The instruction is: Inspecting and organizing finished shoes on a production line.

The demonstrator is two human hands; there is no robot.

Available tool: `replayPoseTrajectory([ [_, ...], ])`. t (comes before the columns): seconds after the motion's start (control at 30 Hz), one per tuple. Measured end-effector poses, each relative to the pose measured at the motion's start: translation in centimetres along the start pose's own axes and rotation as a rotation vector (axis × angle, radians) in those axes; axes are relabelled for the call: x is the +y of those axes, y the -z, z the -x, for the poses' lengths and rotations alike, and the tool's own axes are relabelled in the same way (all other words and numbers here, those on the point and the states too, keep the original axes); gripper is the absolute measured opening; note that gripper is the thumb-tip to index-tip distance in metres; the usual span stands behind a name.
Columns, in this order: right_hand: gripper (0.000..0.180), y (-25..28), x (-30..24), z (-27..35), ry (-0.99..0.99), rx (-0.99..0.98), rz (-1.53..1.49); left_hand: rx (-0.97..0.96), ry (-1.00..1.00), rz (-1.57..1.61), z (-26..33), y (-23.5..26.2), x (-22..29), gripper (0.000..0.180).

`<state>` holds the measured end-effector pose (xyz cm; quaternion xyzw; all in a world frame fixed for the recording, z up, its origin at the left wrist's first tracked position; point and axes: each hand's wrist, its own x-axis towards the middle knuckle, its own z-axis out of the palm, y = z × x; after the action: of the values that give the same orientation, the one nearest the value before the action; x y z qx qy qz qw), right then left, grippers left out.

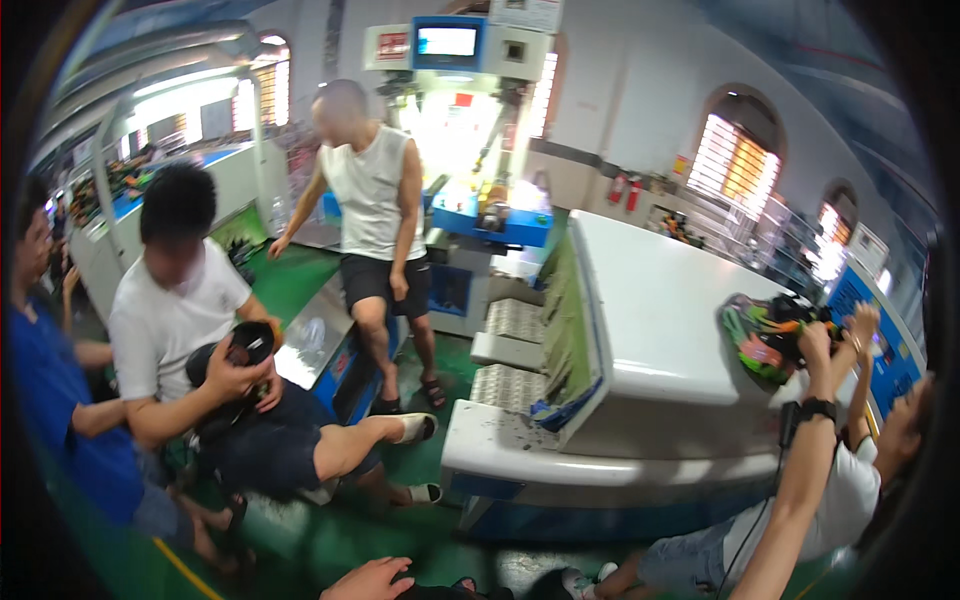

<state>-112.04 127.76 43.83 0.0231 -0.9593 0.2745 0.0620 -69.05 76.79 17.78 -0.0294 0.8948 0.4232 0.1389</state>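
Only one of my hands shows. My left hand (368,581) peeks in at the lower edge, its back up, resting by a dark object (440,592) cut off by the frame; its fingers are mostly hidden. My right hand is out of view. On the right, a seated person in a white shirt (835,505) reaches up with both arms. Their hands hold a multicoloured shoe (762,338) against the white machine top (650,300). A black band with a cable sits on that person's wrist (812,409).
A seated person in white (165,320) holds a black shoe (250,345) at the left, beside a person in blue (50,400). Another person stands at a blue and white machine (480,220). The floor (340,530) is green.
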Motion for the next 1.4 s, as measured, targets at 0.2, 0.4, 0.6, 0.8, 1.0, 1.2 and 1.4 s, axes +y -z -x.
replayPoseTrajectory([
  [0.2, 0.018, -0.2, 1.2, 0.3, 0.085, -0.007, 0.122, -0.005, 0.158, -0.042, 2.0, -0.6, 0.8, 0.049],
  [0.4, 0.016, 0.8, -1.2, 2.4, 0.158, 0.021, 0.271, -0.015, 0.224, -0.064, 4.3, -2.1, -0.2, 0.049],
  [0.6, 0.015, -0.3, -9.1, 10.7, 0.464, 0.110, 0.274, -0.039, 0.205, 0.008, 6.9, -1.5, -1.7, 0.049],
  [0.8, 0.014, -18.8, -23.0, 27.3, 0.938, -0.018, 0.008, 0.069, 0.202, 0.054, 12.5, -1.4, -6.3, 0.050],
  [1.0, 0.020, -36.2, -32.7, 48.0, 1.039, -0.782, -0.298, 0.172, 0.531, 0.037, 27.0, -1.5, -14.7, 0.043],
  [1.2, 0.031, -41.5, -40.7, 54.5, 1.265, -1.300, -0.166, 0.614, 0.856, 0.366, 38.7, -7.3, -25.9, 0.044],
  [1.4, 0.039, -45.3, -43.5, 55.2, 1.370, -1.285, 0.150, 0.368, 1.157, 0.372, 42.9, -25.4, -33.0, 0.045],
])
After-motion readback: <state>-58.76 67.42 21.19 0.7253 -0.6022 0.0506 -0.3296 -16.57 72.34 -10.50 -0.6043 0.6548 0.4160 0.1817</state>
